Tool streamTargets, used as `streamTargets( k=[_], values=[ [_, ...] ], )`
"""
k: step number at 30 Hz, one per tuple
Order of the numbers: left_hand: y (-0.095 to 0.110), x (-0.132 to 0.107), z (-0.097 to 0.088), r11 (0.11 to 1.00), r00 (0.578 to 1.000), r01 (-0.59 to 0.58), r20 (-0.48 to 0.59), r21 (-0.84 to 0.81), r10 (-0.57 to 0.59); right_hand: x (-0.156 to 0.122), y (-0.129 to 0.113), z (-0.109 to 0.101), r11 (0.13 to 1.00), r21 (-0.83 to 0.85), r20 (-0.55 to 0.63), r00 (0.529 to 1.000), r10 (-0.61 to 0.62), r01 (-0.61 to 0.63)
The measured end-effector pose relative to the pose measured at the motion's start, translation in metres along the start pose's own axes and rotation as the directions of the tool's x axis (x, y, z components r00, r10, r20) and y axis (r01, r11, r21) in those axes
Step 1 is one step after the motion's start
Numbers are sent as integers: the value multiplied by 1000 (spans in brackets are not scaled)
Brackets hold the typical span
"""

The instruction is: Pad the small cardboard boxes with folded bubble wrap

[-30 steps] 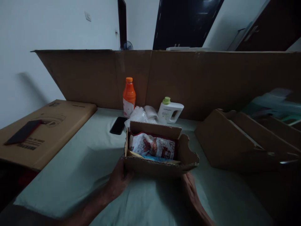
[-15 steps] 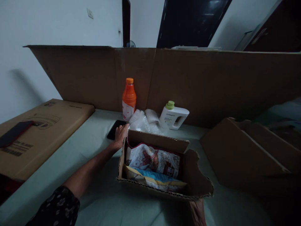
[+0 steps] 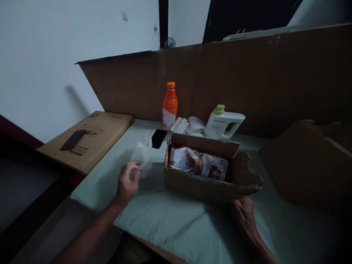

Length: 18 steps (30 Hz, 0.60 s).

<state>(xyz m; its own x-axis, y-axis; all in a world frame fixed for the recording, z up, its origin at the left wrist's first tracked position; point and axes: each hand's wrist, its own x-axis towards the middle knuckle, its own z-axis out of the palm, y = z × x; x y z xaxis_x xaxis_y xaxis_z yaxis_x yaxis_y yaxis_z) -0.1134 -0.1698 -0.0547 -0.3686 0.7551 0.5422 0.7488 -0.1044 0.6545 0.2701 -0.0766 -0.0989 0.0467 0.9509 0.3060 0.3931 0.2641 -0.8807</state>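
Note:
My left hand [image 3: 128,182] pinches a translucent piece of bubble wrap [image 3: 141,157], blurred by motion, above the cloth left of the cardboard box [image 3: 192,187]. My right hand [image 3: 244,211] grips the open box at its lower right front corner, with the fingertips hidden beneath it. Inside the box lies a white and red printed food bag [image 3: 184,159]. Only a sliver of a blue and yellow packet shows behind the front wall. More bubble wrap [image 3: 195,125] is heaped behind the box.
An orange bottle [image 3: 170,106] and a white jug with a green cap [image 3: 224,124] stand at the back before a tall cardboard panel [image 3: 233,77]. A black phone [image 3: 158,138] lies left of the box. A flat carton [image 3: 110,135] is at left, another cardboard box [image 3: 305,165] at right.
My left hand has come back toward me and leftward from beside the phone, now with a piece of bubble wrap. My right hand stays at the box's corner. The camera view has shifted.

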Motion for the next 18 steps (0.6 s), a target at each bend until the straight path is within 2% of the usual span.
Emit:
streamTargets(
  k=[1,3,5,8,11,13,16,18],
  values=[
    [4,-24,-2,995,992,-100,80,30,97,0,-4,0,1000,1,31,999,16,-16],
    [12,-67,-3,965,934,-249,282,78,218,-3,-14,0,999,20,49,998,43,-44],
    [17,-99,-7,951,872,-288,442,116,210,-6,-22,-1,994,39,27,994,102,-103],
    [20,-124,-18,962,840,-228,529,148,117,-12,-27,-7,971,49,-52,971,235,-232],
    [18,-133,-31,978,834,-166,547,125,71,-22,-25,-21,958,90,-131,951,281,-271],
    [16,-133,-41,983,815,-135,578,123,40,-32,-24,-33,957,111,-133,951,281,-267],
    [16,-123,-61,985,743,-112,669,129,-3,-52,-26,-51,951,75,-61,951,304,-299],
    [20,-106,-76,990,709,-93,705,108,-10,-64,-28,-58,940,35,10,941,338,-339]
  ],
)
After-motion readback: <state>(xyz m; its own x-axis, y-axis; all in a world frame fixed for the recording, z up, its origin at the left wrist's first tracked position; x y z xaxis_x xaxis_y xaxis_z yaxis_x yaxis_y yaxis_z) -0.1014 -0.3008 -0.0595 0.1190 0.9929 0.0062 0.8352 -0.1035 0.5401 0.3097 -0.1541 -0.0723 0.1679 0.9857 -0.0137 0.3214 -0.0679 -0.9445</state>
